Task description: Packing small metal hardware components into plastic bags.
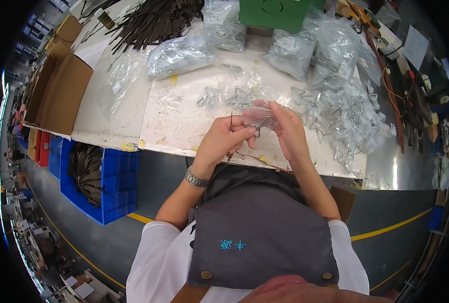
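Close to the table's front edge, my left hand (215, 142) pinches a bent metal wire fitting (259, 125), and a thin pointed tool (231, 121) sticks up from its fingers. Facing it, my right hand (292, 135) grips a small clear plastic bag (257, 113) that lies around part of the fitting. Just beyond both hands are triangular metal rings (240, 95) and more rings in clear film (208, 96). To the right spreads a heap of bagged metal triangles (346, 113).
Stuffed clear bags (180, 56) line the back, beside a green bin (273, 15) and dark strips (156, 21). A cardboard box (63, 93) stands at the left. Below it, a blue crate (119, 184) holds dark strips. An orange cord (266, 161) runs along the front edge.
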`<move>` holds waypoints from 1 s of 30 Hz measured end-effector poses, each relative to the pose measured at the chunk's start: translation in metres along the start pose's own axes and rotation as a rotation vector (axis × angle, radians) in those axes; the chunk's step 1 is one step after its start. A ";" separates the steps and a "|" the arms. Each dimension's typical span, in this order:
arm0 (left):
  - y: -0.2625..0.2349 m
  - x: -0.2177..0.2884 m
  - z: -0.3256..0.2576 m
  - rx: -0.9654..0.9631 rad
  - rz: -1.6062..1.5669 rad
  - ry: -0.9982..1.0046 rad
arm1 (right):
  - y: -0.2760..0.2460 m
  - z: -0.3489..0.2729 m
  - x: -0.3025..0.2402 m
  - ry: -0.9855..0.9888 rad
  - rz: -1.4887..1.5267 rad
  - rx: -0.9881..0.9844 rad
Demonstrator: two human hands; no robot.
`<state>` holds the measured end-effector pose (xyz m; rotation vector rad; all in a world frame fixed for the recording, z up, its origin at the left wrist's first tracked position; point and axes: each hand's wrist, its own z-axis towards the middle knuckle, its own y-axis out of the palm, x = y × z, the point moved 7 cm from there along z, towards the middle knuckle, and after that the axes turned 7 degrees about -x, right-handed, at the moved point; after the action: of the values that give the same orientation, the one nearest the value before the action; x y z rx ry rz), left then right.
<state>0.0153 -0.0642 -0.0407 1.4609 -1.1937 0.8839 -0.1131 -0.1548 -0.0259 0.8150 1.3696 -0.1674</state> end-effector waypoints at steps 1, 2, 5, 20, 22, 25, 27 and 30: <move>0.000 0.000 0.001 -0.004 -0.084 0.023 | 0.001 -0.001 0.002 0.000 0.000 0.001; 0.000 0.001 0.001 -0.006 -0.168 0.046 | 0.005 -0.003 0.004 -0.022 -0.025 0.006; 0.000 -0.008 0.002 0.051 -0.284 0.094 | 0.017 -0.006 0.007 -0.057 0.058 0.019; -0.030 0.019 -0.019 0.214 -0.096 0.259 | 0.011 -0.013 -0.001 -0.051 0.081 -0.013; -0.038 0.024 -0.017 0.151 -0.016 0.217 | 0.013 -0.017 -0.008 -0.004 0.073 -0.060; -0.018 0.037 -0.016 0.008 0.054 0.133 | 0.026 -0.020 0.002 0.168 0.011 -0.247; 0.001 0.036 -0.011 -0.174 0.089 0.086 | 0.035 -0.020 0.010 0.171 -0.032 -0.397; 0.006 0.029 -0.008 -0.198 0.060 0.064 | 0.037 -0.023 0.008 0.287 -0.127 -0.452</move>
<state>0.0166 -0.0631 -0.0103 1.2352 -1.2454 0.8218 -0.1094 -0.1114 -0.0174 0.3811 1.6499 0.1657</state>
